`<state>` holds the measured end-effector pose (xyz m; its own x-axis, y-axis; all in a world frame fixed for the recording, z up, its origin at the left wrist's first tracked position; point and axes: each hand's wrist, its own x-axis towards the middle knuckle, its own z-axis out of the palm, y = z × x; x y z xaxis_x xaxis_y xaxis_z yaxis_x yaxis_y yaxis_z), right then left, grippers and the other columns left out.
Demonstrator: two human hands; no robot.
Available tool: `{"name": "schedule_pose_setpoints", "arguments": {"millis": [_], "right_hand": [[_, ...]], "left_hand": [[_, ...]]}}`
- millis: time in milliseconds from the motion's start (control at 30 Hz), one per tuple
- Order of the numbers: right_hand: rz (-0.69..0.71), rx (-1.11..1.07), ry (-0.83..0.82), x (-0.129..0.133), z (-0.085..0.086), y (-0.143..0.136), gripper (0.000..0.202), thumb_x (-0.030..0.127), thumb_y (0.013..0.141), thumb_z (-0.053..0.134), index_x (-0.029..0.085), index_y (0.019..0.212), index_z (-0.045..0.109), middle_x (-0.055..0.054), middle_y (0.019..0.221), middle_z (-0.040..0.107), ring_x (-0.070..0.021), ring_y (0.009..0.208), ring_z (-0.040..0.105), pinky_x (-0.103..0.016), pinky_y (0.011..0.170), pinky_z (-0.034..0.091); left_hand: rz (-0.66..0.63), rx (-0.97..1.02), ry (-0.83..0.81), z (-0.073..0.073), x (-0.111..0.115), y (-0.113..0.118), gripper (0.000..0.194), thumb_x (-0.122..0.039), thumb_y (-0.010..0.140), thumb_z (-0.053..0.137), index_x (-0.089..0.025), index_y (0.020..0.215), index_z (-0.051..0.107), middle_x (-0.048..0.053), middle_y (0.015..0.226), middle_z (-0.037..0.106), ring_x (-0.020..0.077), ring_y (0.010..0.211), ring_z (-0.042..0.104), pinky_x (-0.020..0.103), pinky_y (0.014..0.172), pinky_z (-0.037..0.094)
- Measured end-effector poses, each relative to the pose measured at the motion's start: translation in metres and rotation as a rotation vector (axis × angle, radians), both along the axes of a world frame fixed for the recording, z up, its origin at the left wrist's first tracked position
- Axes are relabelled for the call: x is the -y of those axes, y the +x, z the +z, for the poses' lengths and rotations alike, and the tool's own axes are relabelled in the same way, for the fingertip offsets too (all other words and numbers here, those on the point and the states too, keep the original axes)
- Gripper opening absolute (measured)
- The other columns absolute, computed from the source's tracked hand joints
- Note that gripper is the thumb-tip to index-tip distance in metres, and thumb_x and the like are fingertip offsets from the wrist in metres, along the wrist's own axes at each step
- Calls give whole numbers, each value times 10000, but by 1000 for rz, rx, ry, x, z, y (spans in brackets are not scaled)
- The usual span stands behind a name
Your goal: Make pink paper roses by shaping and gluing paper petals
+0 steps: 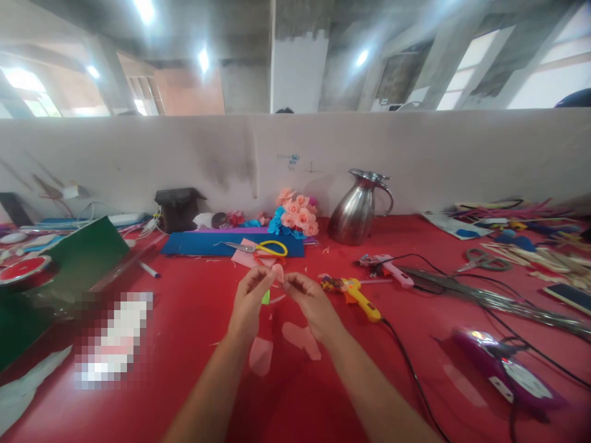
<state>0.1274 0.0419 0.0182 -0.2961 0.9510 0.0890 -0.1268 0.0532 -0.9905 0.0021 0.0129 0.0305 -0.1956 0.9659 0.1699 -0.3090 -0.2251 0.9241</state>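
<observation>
Between both hands, over the middle of the red table, is a small curled pink paper petal [277, 271]. My left hand [252, 298] pinches its left side, and the fingertips of my right hand [308, 301] are closed on its right side. Below my wrists lie loose pink paper petals [261, 357], with more petal pieces [302, 340] under my right hand. A yellow glue gun [357, 295] rests just right of my right hand. Beyond my fingers, yellow-handled scissors [272, 248] lie on pink paper [244, 257] and blue sheets [198, 243].
Pink and blue paper flowers [298, 215] and a steel jug [355, 212] stand by the wall. To the right are a pink glue gun [394, 271], grey scissors [484, 261], a purple power strip [508, 369] and cables. A green board [87, 258] stands left.
</observation>
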Motion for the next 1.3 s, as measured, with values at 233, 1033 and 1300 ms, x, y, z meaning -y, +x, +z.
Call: {"name": "schedule_pose_setpoints", "arguments": {"millis": [233,1033,1300], "right_hand": [[3,4,-6,1,1,0,207,404,695,652,210,766,639,-2,781,605,-167,800,520,-291,788,376],[77,-17,-56,6,7,-2,165,342,677,663,189,715,612,31,690,539,-116,681,460,-259,710,337],[77,17,-42,5,5,-1,185,348,672,659,183,730,600,26,702,538,-119,690,464,-267,719,349]], "left_hand": [[-1,75,-25,2,0,-4,159,-338,725,605,-180,720,585,15,761,595,135,751,537,251,748,415],[5,63,-14,0,-3,-5,136,-276,744,567,-170,669,607,-5,681,592,106,659,523,225,688,398],[2,75,-20,3,-2,-6,209,-319,769,550,-149,666,615,30,690,617,119,661,550,238,678,407]]}}
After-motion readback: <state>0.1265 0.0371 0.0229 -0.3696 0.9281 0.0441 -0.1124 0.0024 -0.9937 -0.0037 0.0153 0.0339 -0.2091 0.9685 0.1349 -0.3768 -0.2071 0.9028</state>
